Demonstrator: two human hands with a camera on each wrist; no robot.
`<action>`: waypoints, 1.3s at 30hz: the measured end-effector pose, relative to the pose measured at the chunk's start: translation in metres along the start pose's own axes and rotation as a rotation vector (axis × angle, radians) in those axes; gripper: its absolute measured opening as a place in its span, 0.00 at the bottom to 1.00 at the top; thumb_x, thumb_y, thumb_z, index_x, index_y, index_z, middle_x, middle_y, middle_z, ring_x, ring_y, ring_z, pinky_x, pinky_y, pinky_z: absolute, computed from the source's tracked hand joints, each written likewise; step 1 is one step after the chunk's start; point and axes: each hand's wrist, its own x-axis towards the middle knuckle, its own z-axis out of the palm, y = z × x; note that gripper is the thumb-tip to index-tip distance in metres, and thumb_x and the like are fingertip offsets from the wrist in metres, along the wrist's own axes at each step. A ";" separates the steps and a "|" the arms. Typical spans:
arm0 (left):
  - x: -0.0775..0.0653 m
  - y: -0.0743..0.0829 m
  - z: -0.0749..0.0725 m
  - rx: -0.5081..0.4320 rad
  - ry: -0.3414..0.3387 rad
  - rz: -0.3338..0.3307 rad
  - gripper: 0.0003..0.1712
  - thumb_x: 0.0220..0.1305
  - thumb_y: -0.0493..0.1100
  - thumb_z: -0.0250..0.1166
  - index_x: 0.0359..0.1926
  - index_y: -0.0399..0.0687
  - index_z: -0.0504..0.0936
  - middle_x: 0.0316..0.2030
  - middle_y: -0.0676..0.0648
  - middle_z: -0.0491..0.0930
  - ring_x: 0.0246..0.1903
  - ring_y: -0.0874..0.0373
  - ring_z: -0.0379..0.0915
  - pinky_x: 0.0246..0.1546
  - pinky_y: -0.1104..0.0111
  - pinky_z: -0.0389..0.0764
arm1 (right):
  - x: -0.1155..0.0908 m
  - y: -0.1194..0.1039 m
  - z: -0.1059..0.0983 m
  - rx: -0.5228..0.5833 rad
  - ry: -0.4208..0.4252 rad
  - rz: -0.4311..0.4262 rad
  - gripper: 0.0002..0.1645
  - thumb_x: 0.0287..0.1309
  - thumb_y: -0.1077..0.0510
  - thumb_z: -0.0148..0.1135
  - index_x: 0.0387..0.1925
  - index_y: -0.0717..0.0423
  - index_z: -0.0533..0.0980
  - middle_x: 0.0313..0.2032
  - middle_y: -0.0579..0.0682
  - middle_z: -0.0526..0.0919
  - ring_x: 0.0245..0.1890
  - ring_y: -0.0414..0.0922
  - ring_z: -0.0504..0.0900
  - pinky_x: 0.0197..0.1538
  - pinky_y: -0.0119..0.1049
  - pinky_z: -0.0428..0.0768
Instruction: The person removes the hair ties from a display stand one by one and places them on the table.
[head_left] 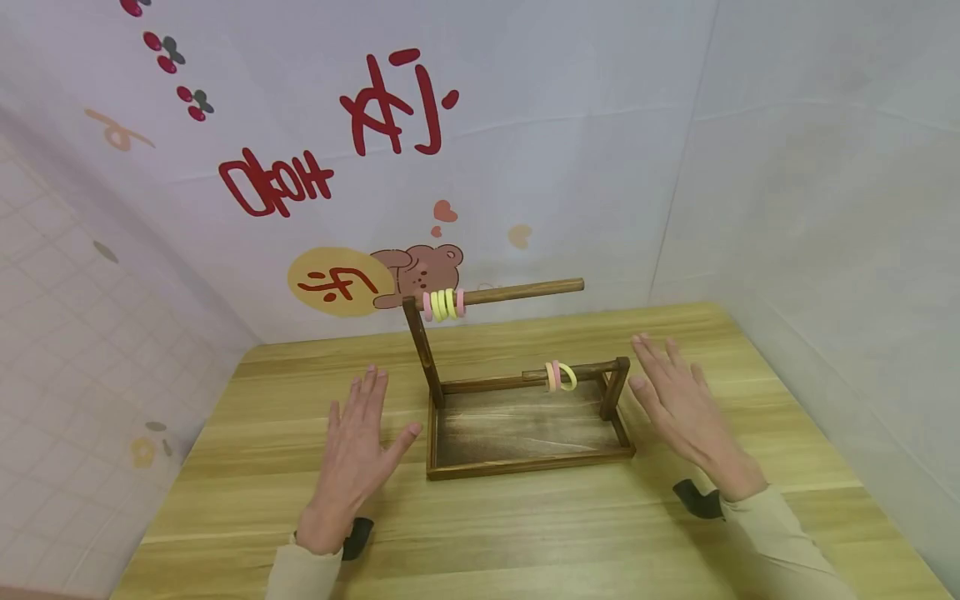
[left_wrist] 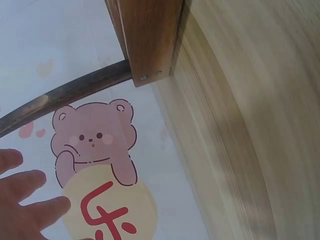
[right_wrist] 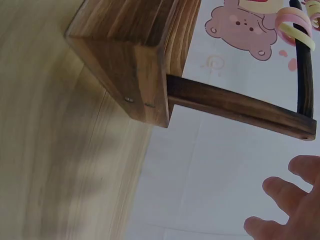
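Observation:
A dark wooden rack (head_left: 531,463) with a shallow tray base stands on the table, with a tall post on its left and a short one on its right. On the upper rod (head_left: 525,292) several pink and yellow rings (head_left: 443,305) sit together near the tall post. The lower rod (head_left: 592,370) carries a few more rings (head_left: 556,377), one of them tilted. Left of the rack, my left hand (head_left: 356,454) holds nothing, fingers extended and thumb apart. My right hand (head_left: 686,408) is likewise spread, beside the short post (right_wrist: 240,105) and apart from it.
The wooden table (head_left: 495,533) ends at a white cloth backdrop (head_left: 570,150) printed with a bear (left_wrist: 95,132), hearts and red characters. Similar cloth hangs at both sides. A black strap piece (head_left: 698,499) shows under the right wrist, another (head_left: 357,539) under the left.

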 end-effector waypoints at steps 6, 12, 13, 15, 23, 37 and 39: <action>0.003 0.005 0.003 -0.041 0.089 0.083 0.49 0.68 0.63 0.66 0.78 0.38 0.62 0.78 0.38 0.59 0.75 0.38 0.56 0.70 0.30 0.55 | 0.002 -0.003 0.001 0.092 0.013 -0.010 0.34 0.83 0.48 0.41 0.83 0.51 0.52 0.80 0.56 0.54 0.80 0.64 0.44 0.72 0.77 0.42; 0.006 0.015 0.003 -0.070 0.155 0.168 0.47 0.73 0.69 0.57 0.75 0.37 0.66 0.74 0.38 0.66 0.72 0.39 0.63 0.68 0.33 0.61 | 0.006 -0.008 0.000 0.141 0.024 0.008 0.33 0.83 0.49 0.41 0.82 0.52 0.54 0.79 0.60 0.58 0.80 0.63 0.47 0.74 0.71 0.48; 0.007 0.017 0.003 -0.069 0.162 0.185 0.48 0.74 0.71 0.54 0.75 0.36 0.67 0.74 0.38 0.67 0.71 0.40 0.64 0.68 0.34 0.62 | 0.007 -0.008 0.000 0.146 0.027 0.014 0.33 0.83 0.48 0.42 0.82 0.52 0.55 0.78 0.60 0.59 0.80 0.63 0.48 0.74 0.70 0.49; 0.009 0.022 0.003 -0.071 0.172 0.220 0.49 0.75 0.73 0.49 0.74 0.36 0.68 0.72 0.38 0.69 0.70 0.39 0.66 0.68 0.35 0.64 | 0.009 -0.010 0.000 0.159 0.030 0.022 0.33 0.83 0.48 0.43 0.81 0.52 0.56 0.78 0.60 0.60 0.79 0.63 0.49 0.75 0.69 0.51; 0.015 0.041 0.005 -0.097 0.204 0.342 0.44 0.76 0.70 0.50 0.73 0.39 0.70 0.71 0.40 0.71 0.68 0.41 0.70 0.67 0.38 0.67 | 0.013 -0.014 0.000 0.195 0.044 0.042 0.34 0.81 0.47 0.50 0.80 0.50 0.59 0.77 0.61 0.61 0.77 0.65 0.56 0.72 0.69 0.57; 0.021 0.065 0.018 -0.099 0.232 0.453 0.41 0.79 0.68 0.45 0.69 0.37 0.74 0.67 0.38 0.76 0.64 0.42 0.74 0.63 0.40 0.74 | 0.017 -0.013 0.005 0.200 0.146 -0.065 0.27 0.77 0.55 0.58 0.71 0.60 0.71 0.68 0.64 0.75 0.67 0.67 0.72 0.64 0.68 0.70; 0.022 0.068 0.019 -0.113 0.231 0.467 0.40 0.80 0.67 0.47 0.69 0.37 0.74 0.66 0.38 0.77 0.64 0.42 0.75 0.63 0.40 0.74 | 0.018 -0.014 0.005 0.190 0.160 -0.057 0.25 0.77 0.55 0.58 0.69 0.60 0.73 0.65 0.64 0.77 0.65 0.67 0.74 0.63 0.67 0.72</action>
